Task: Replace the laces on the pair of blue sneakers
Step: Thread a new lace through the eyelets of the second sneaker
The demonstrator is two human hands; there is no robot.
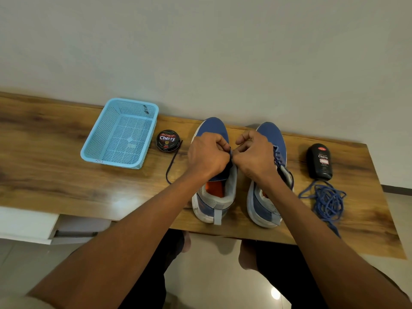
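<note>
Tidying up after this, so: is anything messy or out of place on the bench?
Yes: loose blue laces lie tangled right of the sneakers, one end trailing over the bench edge.

Looks like a home room, shoe-care corner; wooden bench [55, 175] against a plain wall [200, 41], tiled floor [211, 275] below the hands; polish tin [168, 140] and blue basket [107, 157] left of the hands, polish bottle [320, 161] right.
</note>
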